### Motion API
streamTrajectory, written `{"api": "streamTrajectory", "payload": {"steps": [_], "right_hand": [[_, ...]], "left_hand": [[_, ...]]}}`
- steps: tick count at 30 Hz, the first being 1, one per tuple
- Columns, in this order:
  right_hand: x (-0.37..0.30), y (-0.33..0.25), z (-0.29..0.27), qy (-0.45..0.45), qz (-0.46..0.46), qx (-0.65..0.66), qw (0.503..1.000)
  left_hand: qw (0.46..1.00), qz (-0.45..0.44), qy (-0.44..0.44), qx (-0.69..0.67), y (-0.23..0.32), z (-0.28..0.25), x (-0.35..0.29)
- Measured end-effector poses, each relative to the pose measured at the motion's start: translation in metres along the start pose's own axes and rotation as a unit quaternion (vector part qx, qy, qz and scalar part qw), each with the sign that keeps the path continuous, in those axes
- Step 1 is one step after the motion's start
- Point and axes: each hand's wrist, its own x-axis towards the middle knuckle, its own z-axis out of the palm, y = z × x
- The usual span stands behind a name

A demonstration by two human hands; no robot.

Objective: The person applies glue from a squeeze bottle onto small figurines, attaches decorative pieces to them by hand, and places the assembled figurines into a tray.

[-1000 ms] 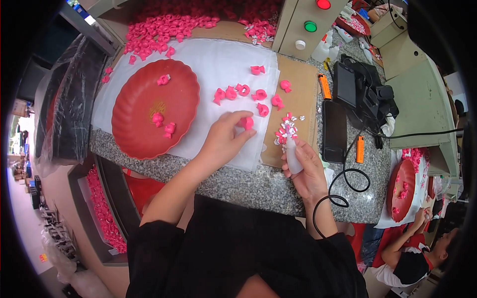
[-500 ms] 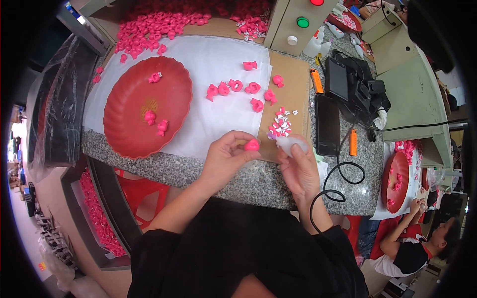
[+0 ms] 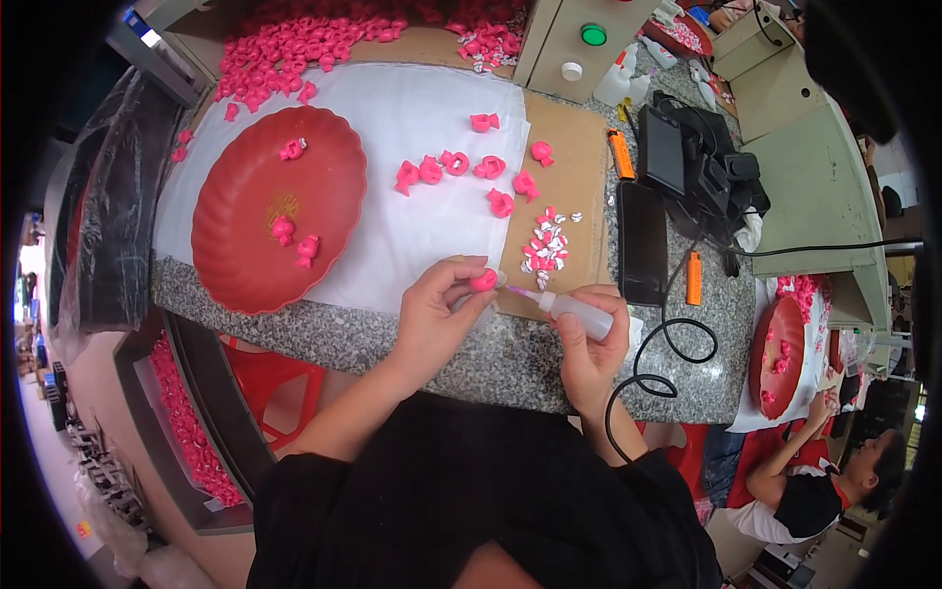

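Note:
Between the fingertips of my left hand (image 3: 429, 316) is a small round pink plastic piece (image 3: 483, 281), its fingers closed on it. My right hand (image 3: 593, 355) grips a small translucent white squeeze bottle (image 3: 583, 315), tilted so its thin purplish nozzle points left at the pink piece. The tip is right by the piece; whether they touch I cannot tell. Just beyond the bottle, a pile of tiny pink and white parts (image 3: 546, 247) lies on brown cardboard (image 3: 574, 157). Several hollow pink figures (image 3: 454, 163) are spread over the white cloth (image 3: 412, 226) and cardboard.
A scalloped red plate (image 3: 221, 226) at the left holds 3 pink figures. Behind lies a heap of pink pieces (image 3: 285, 44). On the right are a dark phone (image 3: 643, 245), orange lighters (image 3: 694, 279), a black cable (image 3: 708, 339) and black gear. Another person (image 3: 805, 491) sits far right.
My right hand has turned the bottle, swinging its nozzle from the pile of small parts to the pink piece. The left hand still holds that piece, slightly further left.

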Motion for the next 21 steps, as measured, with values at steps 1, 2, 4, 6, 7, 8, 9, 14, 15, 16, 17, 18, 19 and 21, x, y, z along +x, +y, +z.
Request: {"api": "streamTrajectory", "payload": {"steps": [1, 2, 4, 6, 7, 8, 9, 14, 15, 16, 17, 18, 19, 21], "right_hand": [[-0.001, 0.0012, -0.0003, -0.005, -0.013, -0.018, 1.0], [-0.0012, 0.002, -0.0001, -0.005, -0.013, -0.018, 1.0], [-0.0012, 0.0031, 0.0004, -0.019, -0.036, -0.035, 0.999], [-0.0009, 0.0014, 0.0005, -0.022, -0.045, -0.049, 0.998], [-0.0008, 0.0008, 0.0005, -0.025, -0.054, -0.063, 0.996], [-0.0005, 0.0009, 0.0003, -0.025, -0.054, -0.063, 0.996], [-0.0001, 0.0011, 0.0, -0.028, -0.061, -0.079, 0.995], [0.0008, 0.0002, 0.0017, -0.021, -0.068, -0.083, 0.994], [0.0018, 0.0006, 0.0011, -0.023, -0.088, -0.107, 0.99], [0.0023, 0.0009, 0.0007, -0.024, -0.108, -0.13, 0.985], [0.0022, 0.0014, 0.0006, -0.025, -0.108, -0.13, 0.985], [0.0021, 0.0021, 0.0006, -0.028, -0.12, -0.14, 0.983], [0.002, 0.0024, 0.0006, -0.03, -0.132, -0.149, 0.98], [0.0019, 0.0019, 0.0014, -0.027, -0.131, -0.15, 0.98]], "left_hand": [[1.0, 0.007, -0.005, 0.006, -0.0002, 0.0003, -0.0001], [1.0, 0.006, -0.005, 0.007, -0.0005, 0.0001, -0.0001], [1.0, 0.004, -0.012, 0.005, -0.0014, -0.0002, 0.0001], [1.0, 0.002, -0.013, 0.0, -0.0034, -0.0006, -0.0001], [1.0, 0.0, -0.013, -0.004, -0.0039, -0.0007, -0.0002], [1.0, 0.0, -0.013, -0.004, -0.004, -0.0005, -0.0001], [1.0, 0.005, -0.011, -0.004, -0.004, -0.0002, 0.0], [1.0, 0.007, -0.008, -0.002, -0.0029, 0.0004, -0.0003], [1.0, 0.001, -0.008, 0.001, -0.0014, 0.0005, -0.0003], [1.0, -0.005, -0.008, 0.004, -0.0004, 0.0006, -0.0004], [1.0, -0.004, -0.008, 0.004, -0.0002, 0.0006, -0.0003], [1.0, -0.01, -0.006, 0.002, -0.0001, 0.0007, -0.0002], [1.0, -0.016, -0.004, 0.001, 0.0, 0.0008, 0.0], [1.0, -0.015, -0.004, 0.004, 0.0003, 0.0003, 0.0003]]}}
